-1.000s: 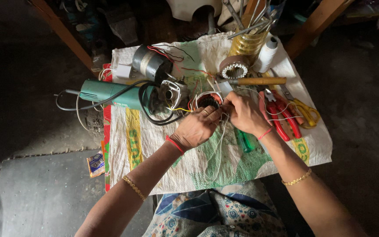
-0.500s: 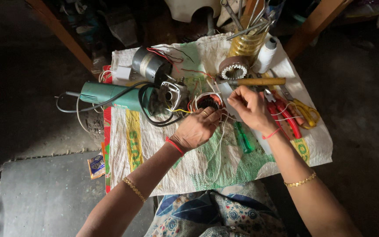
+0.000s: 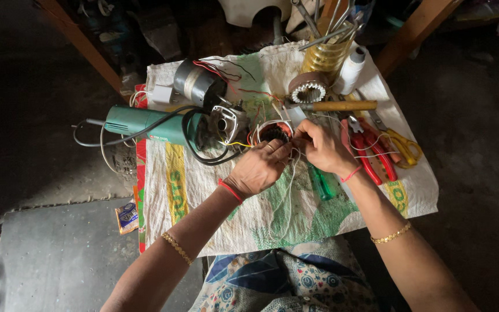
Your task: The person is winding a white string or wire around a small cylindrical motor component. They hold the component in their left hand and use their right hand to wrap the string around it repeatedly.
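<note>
My left hand (image 3: 258, 169) and my right hand (image 3: 323, 148) meet over a small round motor coil (image 3: 274, 132) with red and yellow wires, lying on a printed cloth sack (image 3: 197, 190). Both hands pinch thin white thread (image 3: 287, 196) that hangs down from the coil across the sack toward my lap. The fingers hide most of the coil. A green screwdriver (image 3: 323, 184) lies just under my right wrist.
A green angle grinder (image 3: 145, 123) with black cable lies at left, a grey motor (image 3: 194, 82) behind it. Red pliers (image 3: 371, 151), yellow-handled scissors (image 3: 399, 143), a wooden-handled tool (image 3: 333, 106), a toothed ring (image 3: 307, 89), a white spool (image 3: 350, 69) and a tool holder (image 3: 326, 55) lie at right.
My right hand has shifted slightly along the coil while pulling the thread; my left hand stays pressed on the coil. Nothing else has moved.
</note>
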